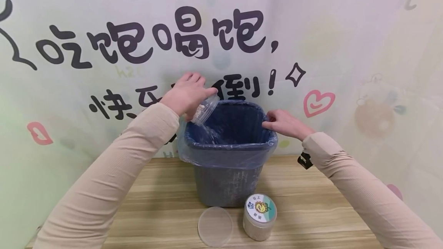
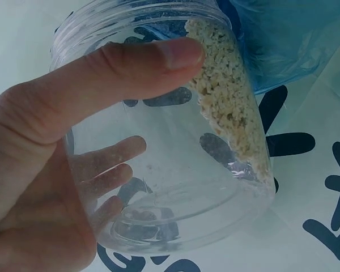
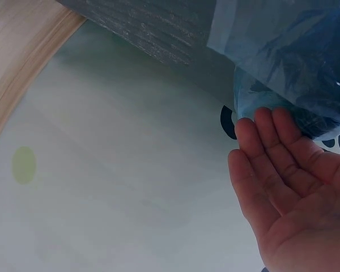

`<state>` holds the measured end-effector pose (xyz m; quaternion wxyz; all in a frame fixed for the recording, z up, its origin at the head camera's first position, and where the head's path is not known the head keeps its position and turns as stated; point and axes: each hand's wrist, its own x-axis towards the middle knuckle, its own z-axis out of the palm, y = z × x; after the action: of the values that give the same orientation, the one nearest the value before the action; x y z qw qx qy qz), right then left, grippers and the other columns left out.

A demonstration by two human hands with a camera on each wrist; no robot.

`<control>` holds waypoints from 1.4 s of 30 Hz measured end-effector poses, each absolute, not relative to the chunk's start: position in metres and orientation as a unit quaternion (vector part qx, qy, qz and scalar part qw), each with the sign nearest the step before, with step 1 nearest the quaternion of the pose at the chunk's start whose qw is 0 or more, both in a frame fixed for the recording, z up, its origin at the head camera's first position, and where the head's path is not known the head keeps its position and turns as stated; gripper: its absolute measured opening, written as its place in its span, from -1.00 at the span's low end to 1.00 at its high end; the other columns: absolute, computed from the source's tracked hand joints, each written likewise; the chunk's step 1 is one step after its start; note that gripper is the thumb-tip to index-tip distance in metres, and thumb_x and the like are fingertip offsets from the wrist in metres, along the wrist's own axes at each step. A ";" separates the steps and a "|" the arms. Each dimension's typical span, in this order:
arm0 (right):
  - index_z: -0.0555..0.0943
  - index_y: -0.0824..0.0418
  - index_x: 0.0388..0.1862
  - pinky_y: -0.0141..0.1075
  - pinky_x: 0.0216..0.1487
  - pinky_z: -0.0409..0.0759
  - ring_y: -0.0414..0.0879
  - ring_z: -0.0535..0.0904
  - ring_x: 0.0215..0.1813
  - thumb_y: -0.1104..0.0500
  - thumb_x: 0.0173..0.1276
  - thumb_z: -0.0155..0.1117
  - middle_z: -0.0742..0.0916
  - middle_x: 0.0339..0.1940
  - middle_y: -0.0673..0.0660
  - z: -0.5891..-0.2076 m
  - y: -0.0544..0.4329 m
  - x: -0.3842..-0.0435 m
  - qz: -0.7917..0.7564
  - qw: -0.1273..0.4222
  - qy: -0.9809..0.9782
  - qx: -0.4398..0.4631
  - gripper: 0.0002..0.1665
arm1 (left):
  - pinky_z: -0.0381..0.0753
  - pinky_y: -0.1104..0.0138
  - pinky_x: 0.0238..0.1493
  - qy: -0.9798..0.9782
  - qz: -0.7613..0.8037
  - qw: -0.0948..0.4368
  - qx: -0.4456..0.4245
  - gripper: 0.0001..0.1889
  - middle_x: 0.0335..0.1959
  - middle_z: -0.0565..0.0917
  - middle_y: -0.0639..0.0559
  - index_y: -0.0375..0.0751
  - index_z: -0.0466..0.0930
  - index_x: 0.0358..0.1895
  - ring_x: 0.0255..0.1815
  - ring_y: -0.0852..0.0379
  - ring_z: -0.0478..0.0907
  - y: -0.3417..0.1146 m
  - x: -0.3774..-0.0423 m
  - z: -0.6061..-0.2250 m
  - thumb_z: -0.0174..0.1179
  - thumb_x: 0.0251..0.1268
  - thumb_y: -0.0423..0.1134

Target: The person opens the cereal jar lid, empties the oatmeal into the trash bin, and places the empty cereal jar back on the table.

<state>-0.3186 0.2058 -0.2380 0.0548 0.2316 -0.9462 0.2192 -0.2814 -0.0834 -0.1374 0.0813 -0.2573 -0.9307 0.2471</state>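
Note:
My left hand (image 1: 188,93) grips a clear plastic jar (image 1: 207,110), tipped with its mouth toward the inside of a dark trash bin (image 1: 228,185). Beige crumbly granules (image 2: 226,85) lie along the jar's lower wall in the left wrist view, and some show as a streak falling into the bin. A thin translucent blue bin liner (image 1: 228,158) is folded over the rim. At the right rim, my right hand (image 1: 285,123) holds the edge, with the thumb over the top. Its fingers (image 3: 277,153) lie against the liner's outside in the right wrist view.
In front of the bin, a round translucent lid (image 1: 215,226) lies flat on the wooden table (image 1: 155,199). Beside it stands a closed jar (image 1: 259,218) with a sunflower label on top. Behind the bin hangs a printed backdrop (image 1: 346,49) with large dark characters.

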 end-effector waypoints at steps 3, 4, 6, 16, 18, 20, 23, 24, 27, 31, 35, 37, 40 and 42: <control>0.48 0.27 -0.45 -0.25 -0.42 0.33 -0.07 0.37 -0.51 0.11 0.26 0.12 0.50 -0.59 0.07 -0.238 0.206 -0.318 0.217 0.054 -0.948 0.228 -0.76 | -0.01 0.01 0.38 -0.931 0.249 0.080 -0.256 0.07 0.26 0.32 -0.27 0.04 0.22 0.42 0.30 -0.22 0.15 -0.082 -0.281 -0.137 0.58 -0.35 -0.25; 0.48 0.28 -0.45 -0.25 -0.42 0.33 -0.07 0.38 -0.51 0.10 0.27 0.12 0.50 -0.59 0.07 -0.238 0.206 -0.318 0.215 0.054 -0.948 0.229 -0.76 | -0.01 0.01 0.38 -0.931 0.249 0.080 -0.256 0.07 0.26 0.32 -0.27 0.04 0.22 0.42 0.30 -0.22 0.15 -0.082 -0.281 -0.137 0.58 -0.35 -0.24; 0.49 0.27 -0.45 -0.25 -0.42 0.34 -0.07 0.38 -0.51 0.10 0.27 0.13 0.50 -0.59 0.06 -0.238 0.206 -0.318 0.214 0.056 -0.948 0.230 -0.76 | -0.01 0.00 0.39 -0.931 0.249 0.081 -0.255 0.06 0.27 0.32 -0.27 0.04 0.22 0.42 0.31 -0.22 0.15 -0.081 -0.281 -0.138 0.58 -0.35 -0.24; 0.50 0.28 -0.44 -0.25 -0.41 0.36 -0.07 0.40 -0.49 0.12 0.27 0.14 0.53 -0.57 0.06 -0.238 0.206 -0.318 0.215 0.056 -0.946 0.236 -0.77 | -0.05 0.00 0.40 -0.932 0.246 0.078 -0.253 0.08 0.29 0.30 -0.28 0.07 0.20 0.44 0.33 -0.23 0.12 -0.083 -0.279 -0.141 0.58 -0.34 -0.24; 0.50 0.28 -0.45 -0.25 -0.42 0.36 -0.08 0.40 -0.50 0.12 0.27 0.14 0.53 -0.57 0.06 -0.238 0.206 -0.318 0.215 0.057 -0.946 0.236 -0.77 | -0.05 0.00 0.40 -0.932 0.246 0.078 -0.255 0.07 0.29 0.30 -0.28 0.07 0.20 0.44 0.33 -0.23 0.12 -0.083 -0.279 -0.141 0.57 -0.33 -0.26; 0.49 0.28 -0.45 -0.26 -0.42 0.35 -0.08 0.39 -0.50 0.12 0.27 0.14 0.51 -0.58 0.05 -0.238 0.206 -0.318 0.217 0.056 -0.946 0.236 -0.77 | -0.03 0.00 0.39 -0.931 0.248 0.081 -0.256 0.06 0.27 0.31 -0.28 0.06 0.21 0.43 0.31 -0.23 0.14 -0.083 -0.278 -0.142 0.57 -0.33 -0.27; 0.48 0.27 -0.46 -0.26 -0.43 0.33 -0.08 0.38 -0.51 0.12 0.27 0.13 0.50 -0.59 0.05 -0.238 0.206 -0.318 0.219 0.055 -0.946 0.235 -0.77 | -0.02 0.00 0.39 -0.928 0.256 0.084 -0.259 0.06 0.27 0.31 -0.28 0.07 0.21 0.42 0.30 -0.23 0.15 -0.082 -0.278 -0.144 0.56 -0.32 -0.27; 0.48 0.27 -0.46 -0.26 -0.43 0.33 -0.08 0.37 -0.51 0.11 0.28 0.13 0.49 -0.59 0.05 -0.238 0.206 -0.318 0.219 0.055 -0.945 0.235 -0.77 | -0.01 0.00 0.38 -0.926 0.258 0.085 -0.260 0.05 0.26 0.31 -0.28 0.07 0.21 0.42 0.30 -0.23 0.15 -0.082 -0.278 -0.144 0.56 -0.32 -0.27; 0.47 0.27 -0.46 -0.25 -0.43 0.32 -0.08 0.37 -0.51 0.11 0.28 0.12 0.48 -0.59 0.05 -0.238 0.206 -0.318 0.220 0.054 -0.946 0.233 -0.77 | -0.01 0.00 0.39 -0.924 0.264 0.088 -0.264 0.05 0.27 0.30 -0.28 0.08 0.20 0.43 0.30 -0.23 0.14 -0.081 -0.276 -0.145 0.55 -0.31 -0.28; 0.48 0.28 -0.44 -0.25 -0.43 0.33 -0.08 0.38 -0.50 0.11 0.28 0.12 0.50 -0.58 0.06 -0.238 0.206 -0.318 0.219 0.053 -0.946 0.232 -0.76 | -0.02 0.00 0.39 -0.921 0.267 0.094 -0.268 0.04 0.29 0.29 -0.30 0.08 0.19 0.43 0.32 -0.24 0.13 -0.081 -0.274 -0.146 0.53 -0.29 -0.30; 0.47 0.27 -0.46 -0.26 -0.43 0.32 -0.08 0.37 -0.51 0.11 0.26 0.11 0.49 -0.58 0.06 -0.238 0.205 -0.318 0.219 0.055 -0.946 0.233 -0.77 | -0.03 0.00 0.39 -0.920 0.269 0.097 -0.268 0.04 0.30 0.28 -0.31 0.08 0.19 0.43 0.33 -0.25 0.12 -0.081 -0.273 -0.146 0.53 -0.29 -0.31; 0.46 0.25 -0.48 -0.26 -0.44 0.31 -0.08 0.35 -0.52 0.11 0.26 0.10 0.47 -0.60 0.05 -0.239 0.205 -0.318 0.219 0.057 -0.946 0.233 -0.77 | -0.04 0.01 0.40 -0.921 0.266 0.097 -0.267 0.04 0.30 0.27 -0.31 0.08 0.19 0.43 0.33 -0.25 0.12 -0.081 -0.273 -0.146 0.52 -0.29 -0.32; 0.45 0.25 -0.50 -0.26 -0.45 0.31 -0.08 0.35 -0.53 0.10 0.25 0.10 0.47 -0.61 0.05 -0.239 0.205 -0.318 0.218 0.060 -0.946 0.234 -0.76 | -0.03 0.01 0.40 -0.922 0.264 0.099 -0.266 0.04 0.29 0.28 -0.31 0.08 0.20 0.43 0.32 -0.24 0.13 -0.082 -0.273 -0.146 0.53 -0.30 -0.32; 0.46 0.24 -0.50 -0.26 -0.45 0.31 -0.08 0.35 -0.53 0.10 0.24 0.10 0.47 -0.61 0.05 -0.239 0.205 -0.319 0.217 0.061 -0.946 0.233 -0.76 | -0.03 0.01 0.40 -0.922 0.263 0.101 -0.267 0.04 0.29 0.28 -0.31 0.08 0.21 0.42 0.32 -0.25 0.13 -0.082 -0.273 -0.146 0.54 -0.30 -0.31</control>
<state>-0.3185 0.2049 -0.2394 0.0615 0.2331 -0.9460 0.2168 -0.2731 -0.0823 -0.1462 0.1010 -0.2667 -0.9217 0.2631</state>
